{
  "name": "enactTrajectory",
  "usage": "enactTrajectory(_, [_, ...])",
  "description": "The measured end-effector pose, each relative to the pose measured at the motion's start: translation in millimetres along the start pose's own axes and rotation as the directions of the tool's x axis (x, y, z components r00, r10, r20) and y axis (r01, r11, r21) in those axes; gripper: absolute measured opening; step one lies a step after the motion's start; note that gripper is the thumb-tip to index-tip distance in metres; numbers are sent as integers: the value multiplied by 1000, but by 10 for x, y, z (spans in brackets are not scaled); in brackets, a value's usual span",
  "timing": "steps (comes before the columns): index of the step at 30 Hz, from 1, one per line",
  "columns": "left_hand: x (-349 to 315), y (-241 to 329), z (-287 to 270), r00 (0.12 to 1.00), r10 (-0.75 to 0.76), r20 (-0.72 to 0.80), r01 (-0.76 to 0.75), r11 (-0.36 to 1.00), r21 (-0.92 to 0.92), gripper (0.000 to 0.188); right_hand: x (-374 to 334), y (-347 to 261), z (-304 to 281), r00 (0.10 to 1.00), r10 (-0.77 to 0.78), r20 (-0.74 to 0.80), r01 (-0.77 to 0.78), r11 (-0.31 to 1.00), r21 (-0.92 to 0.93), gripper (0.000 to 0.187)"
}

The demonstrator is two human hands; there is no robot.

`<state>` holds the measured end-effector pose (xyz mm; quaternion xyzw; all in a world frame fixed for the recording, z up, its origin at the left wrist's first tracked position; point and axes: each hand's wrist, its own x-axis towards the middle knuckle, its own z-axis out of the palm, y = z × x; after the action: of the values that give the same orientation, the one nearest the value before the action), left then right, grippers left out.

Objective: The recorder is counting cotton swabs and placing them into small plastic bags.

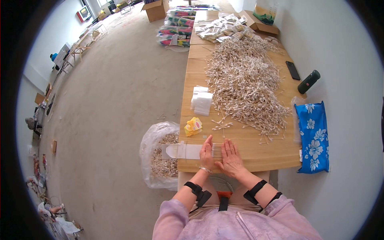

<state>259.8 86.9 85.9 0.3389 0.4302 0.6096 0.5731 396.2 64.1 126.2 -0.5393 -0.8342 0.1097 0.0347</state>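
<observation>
At the tabletop's [264, 154] six o'clock, flanked swabs [217, 150] with left hand [207, 154] and right hand [232, 161] in unclenched grip, apparently for alignment.

A black phone [293, 70] lies near a dark green bottle [309, 82] on the tabletop [266, 154], with a blue, white-flowered package [314, 137] at its right edge. Colourful plastic-wrapped bundles [176, 31] and an open cardboard box [155, 11] sit on the grey floor [116, 100]; the small clutter along the left wall [52, 36] is too distorted to identify surely.
</observation>
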Motion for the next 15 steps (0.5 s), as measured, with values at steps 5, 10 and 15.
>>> enactTrajectory(5, [24, -80, -76, 997, -47, -65, 38, 990, -134, 52, -15, -31, -22, 1000, -18, 19, 18, 1000, 11, 95])
enactTrajectory(10, [1, 29, 36, 999, -32, -34, 29, 996, -82, 51, 23, -105, -117, 994, 19, 107, -15, 999, -36, 95])
enactTrajectory(15, [7, 39, 20, 998, -39, -57, 32, 994, -108, 52, -16, 49, -22, 999, 0, -46, 11, 971, 238, 82])
